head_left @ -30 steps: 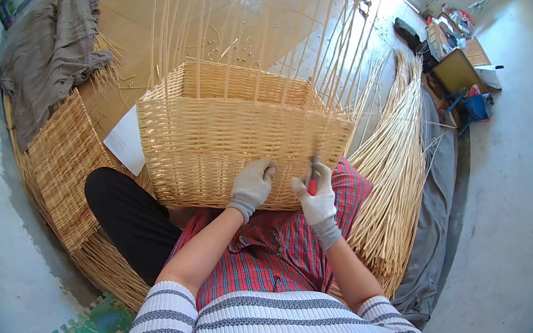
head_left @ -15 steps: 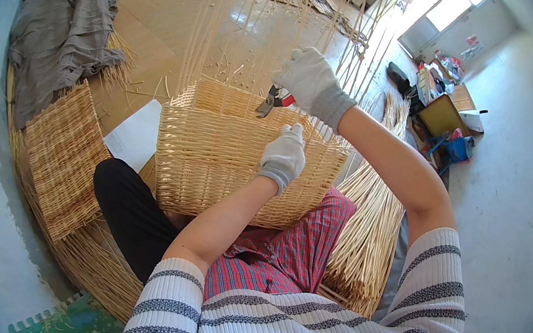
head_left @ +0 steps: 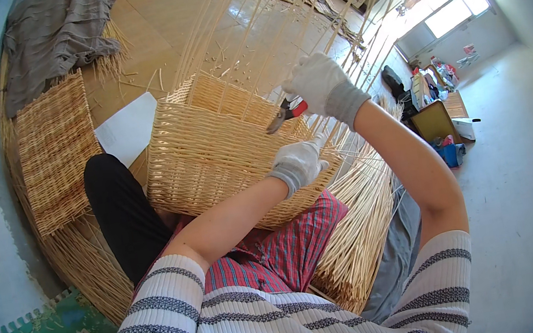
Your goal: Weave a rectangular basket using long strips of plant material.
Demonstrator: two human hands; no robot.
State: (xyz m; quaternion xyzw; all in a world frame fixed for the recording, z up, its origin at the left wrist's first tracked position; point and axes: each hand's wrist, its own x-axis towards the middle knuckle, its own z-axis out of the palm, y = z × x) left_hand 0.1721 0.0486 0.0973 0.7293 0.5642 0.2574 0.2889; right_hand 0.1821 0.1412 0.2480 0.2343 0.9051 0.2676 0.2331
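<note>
A half-woven wicker basket (head_left: 204,158) rests tilted across my lap, with long upright canes (head_left: 209,21) rising from its far side. My right hand (head_left: 322,84), in a white knitted glove, is closed around red-handled pruning shears (head_left: 285,116). Their dark blades point left and down, over the basket's opening. Below them, my left hand (head_left: 297,164), also gloved, is at the basket's right part near the rim. Its fingers are bent together around a thin wicker strand (head_left: 350,153) that sticks out to the right; the fingertips are partly hidden.
A bundle of pale canes (head_left: 352,243) lies by my right side. To the left are a finished woven panel (head_left: 59,155), a white sheet (head_left: 128,128) and a grey cloth (head_left: 61,35). Cane scraps litter the floor ahead. Boxes and bags (head_left: 440,118) stand along the right.
Both hands have moved a little to the right, and the shears have come down slightly with the right one. The left hand's fingers have gone from pointing upward to curled at the basket's right part.
</note>
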